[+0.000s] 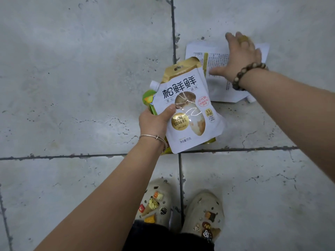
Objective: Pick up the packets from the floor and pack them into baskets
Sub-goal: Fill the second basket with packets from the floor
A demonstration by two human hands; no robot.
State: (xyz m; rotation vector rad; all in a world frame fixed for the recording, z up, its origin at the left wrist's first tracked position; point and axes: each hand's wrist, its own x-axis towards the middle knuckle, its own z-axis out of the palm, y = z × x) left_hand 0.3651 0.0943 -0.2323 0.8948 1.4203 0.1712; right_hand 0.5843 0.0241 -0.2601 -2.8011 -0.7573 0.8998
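A white pouch [188, 109] is gripped by the left hand [155, 120] at the centre of the frame, thumb across its printed front, fingers curled behind. A gold packet [181, 67] and a green packet [147, 99] are stacked behind it in the same grip.

And now the right hand [243, 55] is stretched out to the upper right, fingers spread and straight, nothing gripped. Beneath it a white packet [219, 57] is seen flat on the floor [72, 69], back side up with fine print showing. Whether the palm is pressed on it or just above it cannot be told through the blur.

The key relation: the packet lies directly under the right hand, up and to the right of the held stack. The right hand is plainly the nearer one, and the left is already full. Much of the packet is covered by hand and forearm, so its long axis is hard to judge. An edge will probably have to be lifted off the tile before a grip is possible.

No basket is in view, so nothing can be said of their contents. Two shoes [154, 201] are seen at the bottom of the frame.
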